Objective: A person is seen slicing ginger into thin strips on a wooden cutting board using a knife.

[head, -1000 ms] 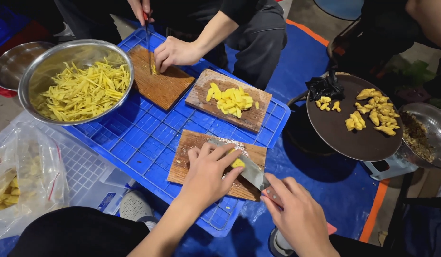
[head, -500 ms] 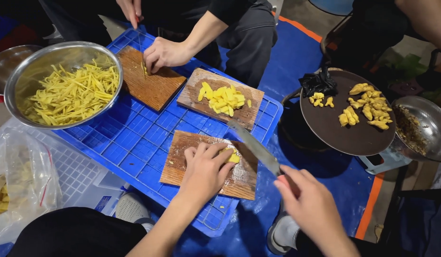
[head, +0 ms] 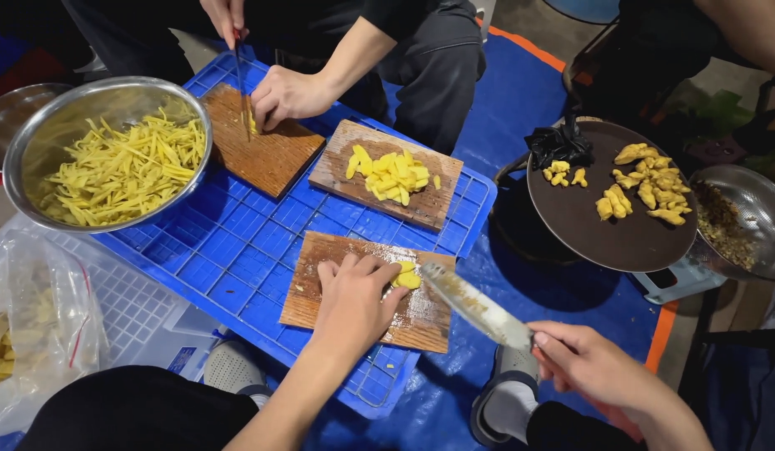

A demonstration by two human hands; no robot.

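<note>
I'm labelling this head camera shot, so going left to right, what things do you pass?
Clear plastic bag → steel bowl of yellow strips → left hand → knife → right hand → dark round tray → metal bowl.

A left hand rests palm down on a small wooden board, fingertips pinning a pale yellow ginger piece near the board's far edge. The board is brown, rectangular and dusted with pale scrapings, and lies flat on an upturned blue crate. A right hand grips the handle of a knife. Its long, wet, smeared blade is lifted off the board and slants up and left, its tip just beside the ginger.
</note>
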